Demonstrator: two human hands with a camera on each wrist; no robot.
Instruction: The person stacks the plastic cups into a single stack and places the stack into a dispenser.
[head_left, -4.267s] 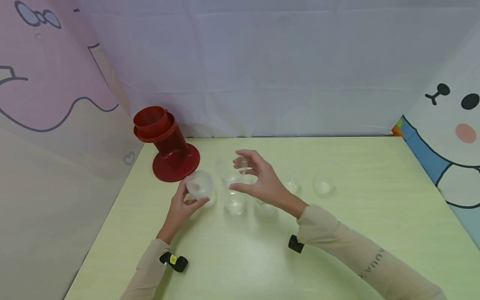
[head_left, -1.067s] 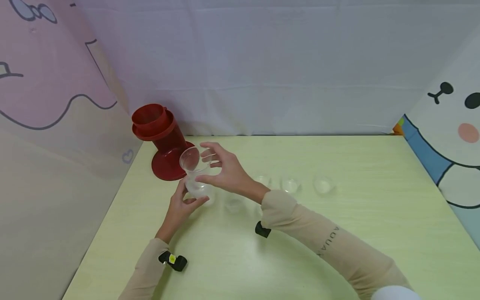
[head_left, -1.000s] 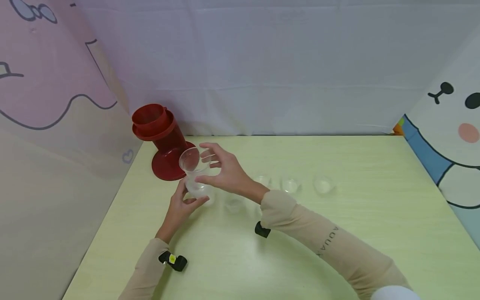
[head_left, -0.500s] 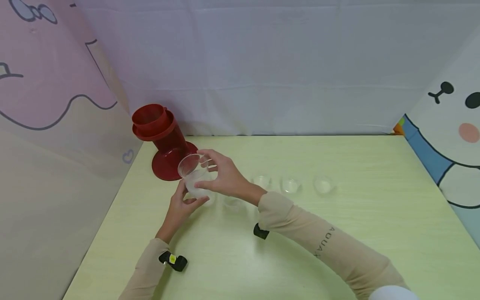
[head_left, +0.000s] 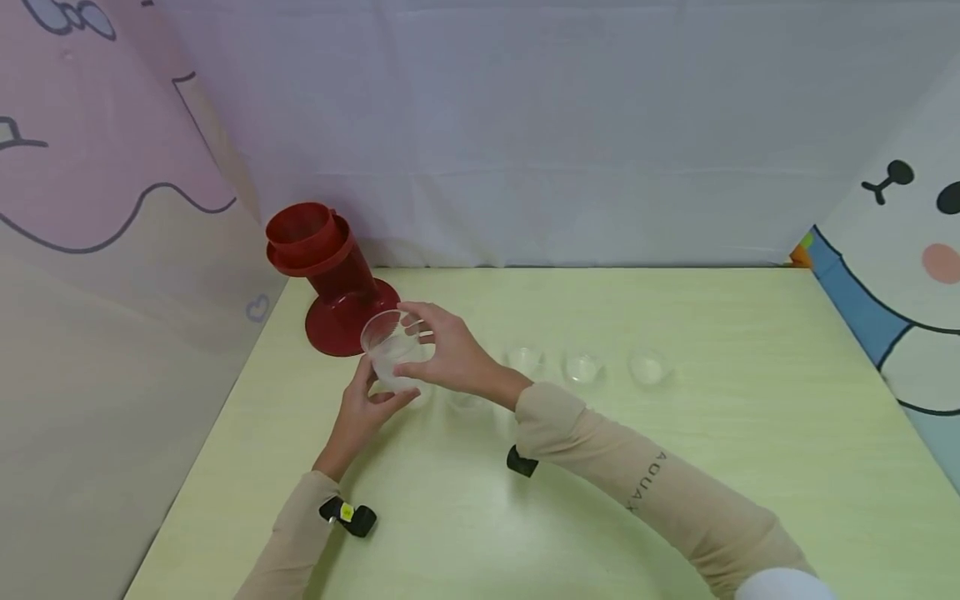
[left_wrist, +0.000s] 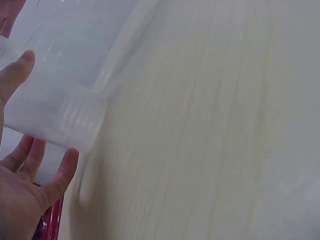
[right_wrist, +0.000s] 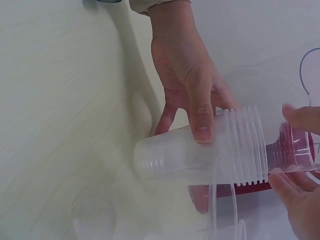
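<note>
My left hand point(head_left: 367, 408) grips a stack of frosted clear plastic cups point(right_wrist: 245, 145) from the side, thumb toward me, fingers behind. The rims of the stacked cups show as a ribbed band in the right wrist view. My right hand point(head_left: 450, 354) holds a single clear plastic cup point(head_left: 381, 325) at the mouth of the stack, its narrow end pointing in and its rim facing up. Thumb and fingers lie on opposite sides of that cup. Both hands are raised over the table point(head_left: 450, 517), left of its middle.
Several clear cups stand spread over the table, among them one cup point(head_left: 582, 367) in the middle and one cup point(head_left: 648, 367) farther right. A red plastic stand point(head_left: 341, 279) with a round base and open top is at the back left. A grey-white cloth wall point(head_left: 562, 133) closes off the back.
My right hand has carried the clear cup left from the middle of the table to the stack, then lowered it into the stack's mouth. The left hand has stayed put.
</note>
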